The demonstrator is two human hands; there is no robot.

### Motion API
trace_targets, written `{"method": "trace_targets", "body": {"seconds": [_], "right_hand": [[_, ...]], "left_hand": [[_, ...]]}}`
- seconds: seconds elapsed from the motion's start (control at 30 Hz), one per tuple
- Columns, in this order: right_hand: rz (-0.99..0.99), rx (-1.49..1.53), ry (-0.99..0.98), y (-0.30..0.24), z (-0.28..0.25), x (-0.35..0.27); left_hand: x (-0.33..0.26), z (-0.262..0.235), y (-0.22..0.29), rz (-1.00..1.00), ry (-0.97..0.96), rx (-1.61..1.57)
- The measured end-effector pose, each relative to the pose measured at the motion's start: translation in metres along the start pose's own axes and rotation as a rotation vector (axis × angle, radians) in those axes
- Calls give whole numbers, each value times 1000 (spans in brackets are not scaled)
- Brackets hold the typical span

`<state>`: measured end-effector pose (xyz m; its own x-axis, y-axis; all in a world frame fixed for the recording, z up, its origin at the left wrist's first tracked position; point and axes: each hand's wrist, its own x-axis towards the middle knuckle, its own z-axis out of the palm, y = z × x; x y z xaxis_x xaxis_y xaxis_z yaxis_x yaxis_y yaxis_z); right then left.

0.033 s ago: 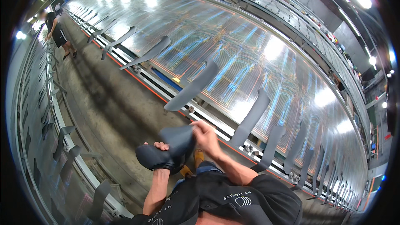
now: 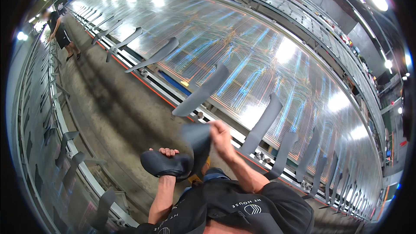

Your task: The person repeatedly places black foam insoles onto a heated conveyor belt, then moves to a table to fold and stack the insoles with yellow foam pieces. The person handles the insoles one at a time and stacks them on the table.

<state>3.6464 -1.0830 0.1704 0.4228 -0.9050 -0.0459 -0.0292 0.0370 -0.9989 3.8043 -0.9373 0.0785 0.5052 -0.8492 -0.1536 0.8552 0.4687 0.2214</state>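
My left hand (image 2: 169,152) grips a folded stack of dark grey sheet pieces (image 2: 162,164), which drapes over my wrist; its fingertips show over the top. To its right, my right hand (image 2: 222,138) pinches the edge of one dark grey sheet piece (image 2: 196,138), smeared by motion. That piece hangs to the left of the hand, near the table's edge; its lower end passes beside the stack, and I cannot tell whether they touch. A similar grey strip (image 2: 203,90) lies across the table's near edge, just beyond my right hand.
The long table (image 2: 186,21) carries coloured line patterns, and several grey strips overhang its edge rail (image 2: 151,87). Another table with hanging strips (image 2: 71,160) runs along the left. A person (image 2: 60,30) stands far up the concrete aisle (image 2: 108,104).
My right hand has moved slightly right and up with one grey piece, drawing it away from the stack. My left hand has stayed nearly in place.
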Motion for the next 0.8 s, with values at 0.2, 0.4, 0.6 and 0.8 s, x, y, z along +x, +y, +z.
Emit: {"method": "trace_targets", "body": {"seconds": [0.2, 0.4, 0.6, 0.8], "right_hand": [[167, 493, 546, 56, -79, 113], [-87, -1109, 953, 120, -107, 160], [-546, -625, 38, 43, 44, 145], [-685, -581, -761, 9, 228, 97]], "left_hand": [[34, -12, 40, 73, 102, -31], [72, -12, 74, 198, 68, 0], [111, -2, 98, 260, 172, -5], [157, -9, 127, 253, 70, -9]]}}
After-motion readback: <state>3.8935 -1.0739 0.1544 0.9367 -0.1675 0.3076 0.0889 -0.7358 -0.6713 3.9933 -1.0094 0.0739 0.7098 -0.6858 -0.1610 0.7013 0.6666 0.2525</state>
